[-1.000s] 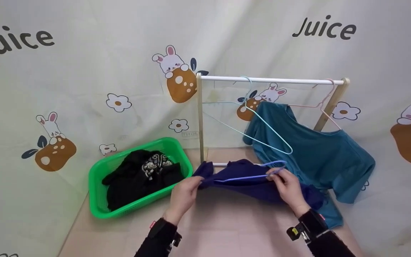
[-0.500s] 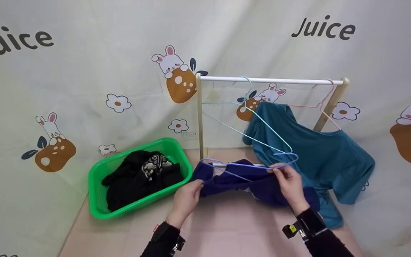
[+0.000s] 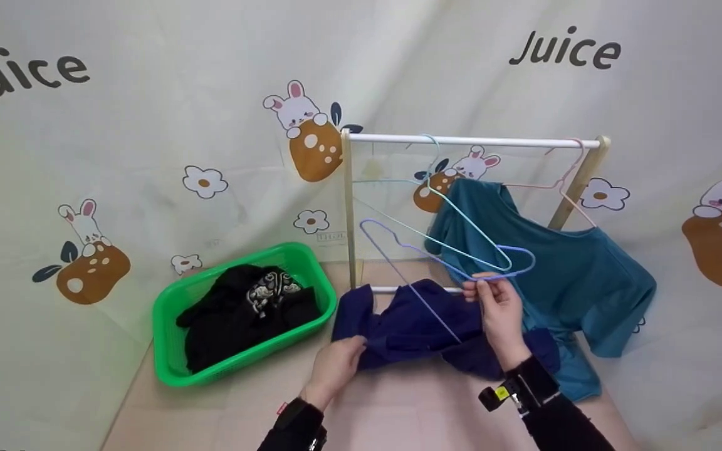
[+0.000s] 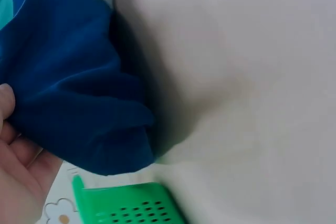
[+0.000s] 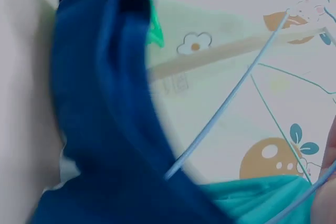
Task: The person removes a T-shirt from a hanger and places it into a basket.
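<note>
The head camera looked forward and down from above the near side of the navy-blue cloth garment [image 3: 408,344], far enough back to take in the green plastic basket [image 3: 160,341] left of it and the pale printed cloth backdrop [image 3: 148,138] behind it. The left wrist camera faced the garment close up, its view turned sideways; the right wrist camera, also close, looked across the garment toward the backdrop. Head and left wrist views shared the garment and part of the basket.

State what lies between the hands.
In the head view: the navy garment, held by the left hand, and part of the purple hanger, held by the right hand.
</note>
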Motion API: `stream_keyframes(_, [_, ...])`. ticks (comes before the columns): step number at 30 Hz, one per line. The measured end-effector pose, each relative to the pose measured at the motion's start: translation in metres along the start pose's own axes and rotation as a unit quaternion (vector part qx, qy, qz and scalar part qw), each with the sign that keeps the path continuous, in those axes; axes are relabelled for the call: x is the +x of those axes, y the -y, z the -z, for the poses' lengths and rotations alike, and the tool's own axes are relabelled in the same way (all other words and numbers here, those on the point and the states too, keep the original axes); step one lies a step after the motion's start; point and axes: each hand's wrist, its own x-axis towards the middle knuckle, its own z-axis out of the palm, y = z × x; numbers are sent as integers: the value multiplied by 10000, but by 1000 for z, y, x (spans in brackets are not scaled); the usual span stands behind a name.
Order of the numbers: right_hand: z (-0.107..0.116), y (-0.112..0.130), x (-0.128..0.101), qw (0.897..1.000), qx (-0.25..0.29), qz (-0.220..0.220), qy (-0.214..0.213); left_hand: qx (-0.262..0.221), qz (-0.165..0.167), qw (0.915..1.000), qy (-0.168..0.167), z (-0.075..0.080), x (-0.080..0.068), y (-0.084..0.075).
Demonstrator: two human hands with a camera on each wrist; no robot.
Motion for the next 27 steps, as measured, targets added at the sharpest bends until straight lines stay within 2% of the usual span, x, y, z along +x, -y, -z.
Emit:
stream_keyframes(3, [-5, 3, 3, 9991, 417, 3, -84, 20, 27, 9997, 248, -5, -6, 1])
stream_keyframes(10, [-12, 19, 16, 9967, 656, 366, -295, -43, 161, 9981, 588, -11, -15, 7])
stream_keyframes(15, [-15, 30, 25, 9927, 952, 550, -493, -57, 223, 9963, 823, -12, -16, 9])
stream_keyframes(22, [-21, 28, 24, 9828, 1649, 518, -654, -172, -5, 9926, 1201, -18, -17, 5])
stream_keyframes(25, [-20, 29, 24, 9829, 1646, 500, -662, -89, 18, 9926, 1209, -21, -19, 4])
stream_keyframes(27, [-19, 32, 25, 9865, 1406, 559, -622, -49, 78, 9929, 1184, -22, -20, 4])
